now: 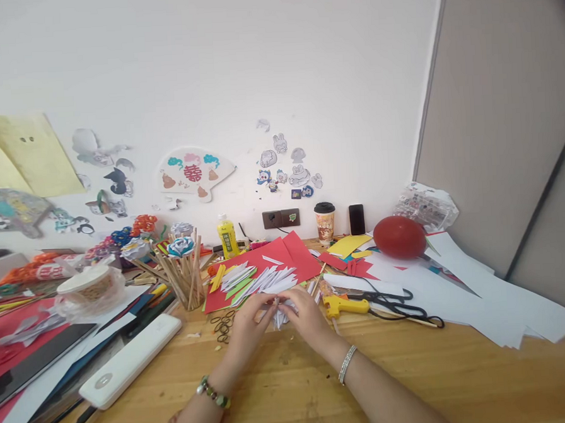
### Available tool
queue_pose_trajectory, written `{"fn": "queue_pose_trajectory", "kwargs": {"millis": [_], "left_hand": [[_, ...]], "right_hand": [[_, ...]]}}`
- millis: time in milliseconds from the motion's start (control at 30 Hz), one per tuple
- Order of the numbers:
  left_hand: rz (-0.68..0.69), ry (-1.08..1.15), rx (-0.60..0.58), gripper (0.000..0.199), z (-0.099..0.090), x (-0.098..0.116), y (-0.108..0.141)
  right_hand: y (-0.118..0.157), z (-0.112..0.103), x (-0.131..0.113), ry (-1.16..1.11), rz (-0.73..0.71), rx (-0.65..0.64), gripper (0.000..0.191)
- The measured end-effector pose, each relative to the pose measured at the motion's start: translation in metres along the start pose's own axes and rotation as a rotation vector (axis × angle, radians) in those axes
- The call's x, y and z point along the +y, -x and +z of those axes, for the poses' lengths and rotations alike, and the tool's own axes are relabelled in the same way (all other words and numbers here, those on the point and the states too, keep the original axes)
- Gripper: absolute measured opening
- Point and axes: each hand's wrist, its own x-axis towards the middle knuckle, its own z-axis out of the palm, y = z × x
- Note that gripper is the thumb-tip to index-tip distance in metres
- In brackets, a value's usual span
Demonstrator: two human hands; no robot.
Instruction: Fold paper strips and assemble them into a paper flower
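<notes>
White paper (280,318) sits pinched between the 2 hands (311,320).

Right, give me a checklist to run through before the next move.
1. Left hand and right hand both at the small piece: ok, fingers pinched together there.
2. Folded white papers nearby: ok, just beyond the hands.
3. Yellow glue gun nearby: ok, beside the right hand.
4. Glue gun hot: cannot tell.
5. Paper cup lidded: ok.
6. Table free of scraps: not ok, bits lie near the rubber bands.
</notes>
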Motion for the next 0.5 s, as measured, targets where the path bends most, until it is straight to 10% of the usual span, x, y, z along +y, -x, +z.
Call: {"fn": "queue_pose_trajectory", "kwargs": {"millis": [500], "left_hand": [[0.226,-0.154,0.219,0.003,0.0049,-0.0006,0.0039]], "right_hand": [[0.0002,-0.0027,-0.0042,0.204,-0.149,0.136,0.013]]}}
